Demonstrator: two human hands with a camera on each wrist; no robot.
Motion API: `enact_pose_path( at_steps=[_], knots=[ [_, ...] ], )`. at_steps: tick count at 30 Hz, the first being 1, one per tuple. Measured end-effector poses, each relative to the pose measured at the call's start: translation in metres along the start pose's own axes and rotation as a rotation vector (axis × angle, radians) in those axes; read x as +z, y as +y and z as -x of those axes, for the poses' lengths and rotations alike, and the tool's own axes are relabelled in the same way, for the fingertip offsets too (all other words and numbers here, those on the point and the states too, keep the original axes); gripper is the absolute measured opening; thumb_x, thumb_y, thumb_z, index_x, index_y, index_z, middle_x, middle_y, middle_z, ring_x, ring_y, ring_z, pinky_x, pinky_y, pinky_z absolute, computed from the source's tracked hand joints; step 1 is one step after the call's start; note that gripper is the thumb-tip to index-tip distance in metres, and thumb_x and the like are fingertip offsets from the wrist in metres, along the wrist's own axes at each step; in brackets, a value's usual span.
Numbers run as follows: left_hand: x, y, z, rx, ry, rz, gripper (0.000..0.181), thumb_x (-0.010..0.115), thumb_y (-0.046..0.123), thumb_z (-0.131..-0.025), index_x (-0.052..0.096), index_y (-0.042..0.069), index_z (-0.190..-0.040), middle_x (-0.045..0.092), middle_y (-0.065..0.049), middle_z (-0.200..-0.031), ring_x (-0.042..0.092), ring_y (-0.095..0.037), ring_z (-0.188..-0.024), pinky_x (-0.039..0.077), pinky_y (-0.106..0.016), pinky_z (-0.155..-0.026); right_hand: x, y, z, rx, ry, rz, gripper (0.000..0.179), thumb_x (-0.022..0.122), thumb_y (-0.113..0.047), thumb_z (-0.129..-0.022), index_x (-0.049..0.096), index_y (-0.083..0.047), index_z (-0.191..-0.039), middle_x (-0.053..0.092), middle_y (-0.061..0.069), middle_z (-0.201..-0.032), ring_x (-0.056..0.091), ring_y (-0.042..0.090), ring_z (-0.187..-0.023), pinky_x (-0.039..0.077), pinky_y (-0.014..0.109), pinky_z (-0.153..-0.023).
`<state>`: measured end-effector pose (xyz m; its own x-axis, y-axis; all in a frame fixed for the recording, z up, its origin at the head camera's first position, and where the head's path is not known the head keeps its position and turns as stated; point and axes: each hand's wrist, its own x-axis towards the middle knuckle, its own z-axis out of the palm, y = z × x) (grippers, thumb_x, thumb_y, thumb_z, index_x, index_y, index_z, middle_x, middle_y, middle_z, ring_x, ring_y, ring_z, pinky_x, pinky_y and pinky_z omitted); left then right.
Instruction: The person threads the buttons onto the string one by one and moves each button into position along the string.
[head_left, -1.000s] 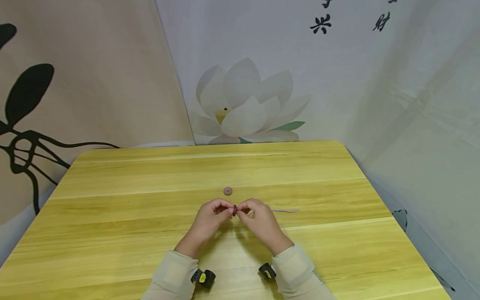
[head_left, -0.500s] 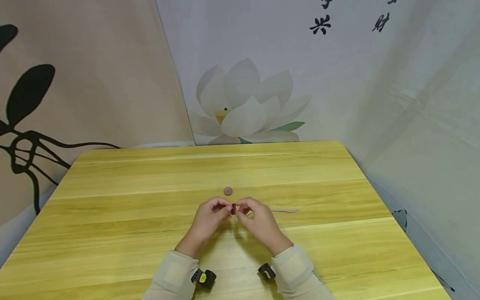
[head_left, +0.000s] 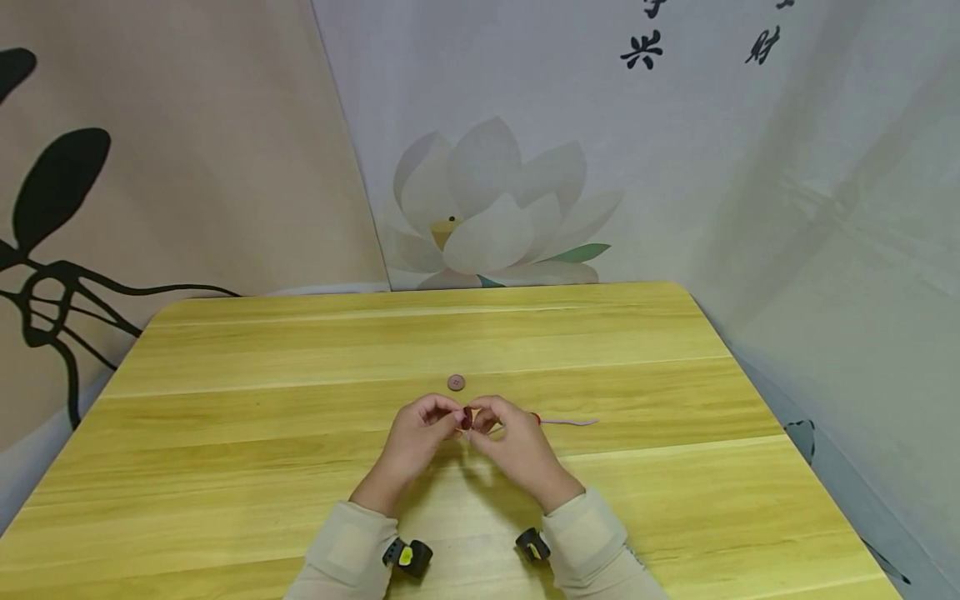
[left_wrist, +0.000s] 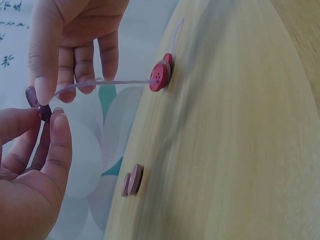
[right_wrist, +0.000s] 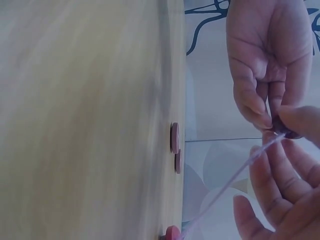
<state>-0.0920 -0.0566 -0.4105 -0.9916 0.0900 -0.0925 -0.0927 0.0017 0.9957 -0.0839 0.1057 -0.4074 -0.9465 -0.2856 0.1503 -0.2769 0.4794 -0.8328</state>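
A dark red button (head_left: 467,417) is pinched between the thumb and fingers of my left hand (head_left: 415,442). Close against it, my right hand (head_left: 519,446) pinches a thin pale purple cord (left_wrist: 117,82) at the button's face; the cord's end is hidden by the fingertips. From there the cord runs to red buttons (left_wrist: 159,76) lying on the table, and a loose tail (head_left: 570,422) extends beyond them. In the head view, my right hand mostly covers these red buttons. A pinkish-brown button (head_left: 456,382) lies just beyond my hands.
The wooden table (head_left: 300,350) stands before a printed cloth backdrop (head_left: 525,75). Both wrist views show a second, smaller pinkish-brown disc (left_wrist: 125,185) beside the larger one. Each wrist wears a small black camera.
The dark red button has turned slightly to show more of its face. My right thumb has shifted a little downward, and a bit of red button now shows beside my right hand.
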Motion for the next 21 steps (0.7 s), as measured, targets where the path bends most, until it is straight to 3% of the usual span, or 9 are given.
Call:
enact_pose_path(
  at_steps=[21],
  knots=[
    [-0.0006, -0.0009, 0.0001, 0.005, -0.036, -0.018, 0.005, 0.060, -0.005, -0.090, 0.063, -0.007, -0.093, 0.065, -0.008, -0.088, 0.062, -0.014, -0.081, 0.055, -0.042, -0.080, -0.0003, -0.0009, 0.0002, 0.001, -0.034, 0.021, 0.029, 0.067, -0.007, -0.089, 0.061, -0.010, -0.117, 0.063, -0.004, -0.088, 0.059, 0.017, -0.089, 0.050, 0.044, -0.083]
  ],
)
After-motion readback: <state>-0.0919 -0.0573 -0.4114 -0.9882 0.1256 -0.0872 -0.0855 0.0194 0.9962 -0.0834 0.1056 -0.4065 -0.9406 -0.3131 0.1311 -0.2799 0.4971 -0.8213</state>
